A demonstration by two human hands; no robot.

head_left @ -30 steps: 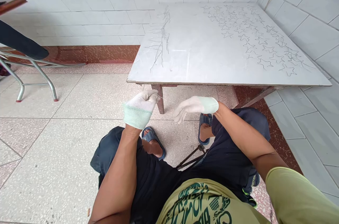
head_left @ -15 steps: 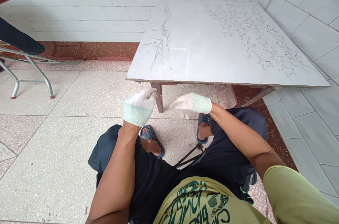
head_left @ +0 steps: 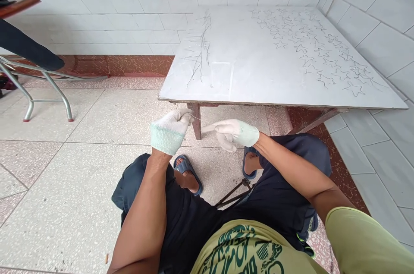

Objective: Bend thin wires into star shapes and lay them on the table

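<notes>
My left hand (head_left: 171,129), in a white glove with a green cuff, is closed with its fingers pinched on a thin wire (head_left: 196,117). The wire's short free end sticks out to the right of the fingertips. My right hand (head_left: 233,131), gloved the same way, is to the right of the wire and apart from my left hand. Its index finger stretches left and the other fingers are partly bent; nothing shows in it. On the table, several bent lengths of wire (head_left: 202,45) lie at the left, and many star-shaped wire pieces (head_left: 304,59) lie at the right.
The white tabletop (head_left: 252,71) stands in front of my knees, against the tiled wall (head_left: 136,19). Its wooden leg (head_left: 196,123) is just behind my hands. At the left are a metal-legged stool (head_left: 48,100) and another person's leg (head_left: 29,47). A dark tripod-like stand (head_left: 233,194) is between my feet.
My right hand's fingers have shifted, with the index finger now pointing left and the lower fingers more bent. My left hand still pinches the wire. The view has tilted slightly.
</notes>
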